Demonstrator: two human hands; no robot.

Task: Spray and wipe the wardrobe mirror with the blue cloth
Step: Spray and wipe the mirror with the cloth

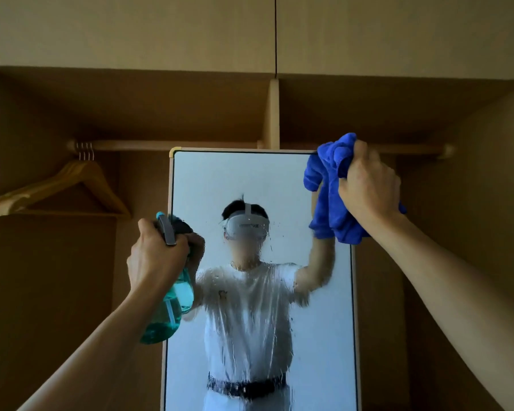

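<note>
Mirror (208,179) sprayed; wiping judged due to begin at top right corner.
Mirror upright in wardrobe (131,108), long axis vertical, glass facing near, liquid streaks (250,307) down its middle. Right hand (368,191): grip clamped on bunched blue cloth (330,185) at that corner. Left hand (155,259): grip clamped round spray bottle (166,315) by left edge, nozzle uppermost. Next move calls for cloth pressed to glass, swept across and down.

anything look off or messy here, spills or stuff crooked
Only the mirror: spray runs down its middle in wet streaks and droplets, blurring the reflection. It is not wiped yet; the right hand holds the blue cloth bunched at the top right corner. Nothing looks broken or crooked.
</note>
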